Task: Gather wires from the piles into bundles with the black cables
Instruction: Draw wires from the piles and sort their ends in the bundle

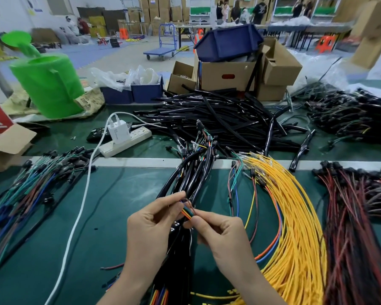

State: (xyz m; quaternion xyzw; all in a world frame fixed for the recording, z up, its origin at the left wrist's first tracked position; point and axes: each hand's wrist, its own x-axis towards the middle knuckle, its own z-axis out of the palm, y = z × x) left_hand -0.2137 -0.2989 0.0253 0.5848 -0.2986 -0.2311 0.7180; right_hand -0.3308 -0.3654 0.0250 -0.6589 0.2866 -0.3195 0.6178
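Note:
My left hand (151, 225) and my right hand (220, 234) meet at the table's middle. Between their fingertips they pinch a small set of coloured wires (187, 212) against a bundle of black cables (191, 172) that runs from under my hands toward the far edge. A fan of yellow wires (295, 216) lies to the right. Further right lies a pile of red and black wires (356, 216). To the left is a pile of blue, green and black wires (31, 186). A big heap of black tubing (218, 119) sits behind.
A white power strip (125, 139) with a charger and white cord (79, 216) lies left of centre. A green watering can (46, 82), blue bins (132, 93) and cardboard boxes (227, 75) stand at the back. More dark wire harnesses (348, 115) lie at the far right.

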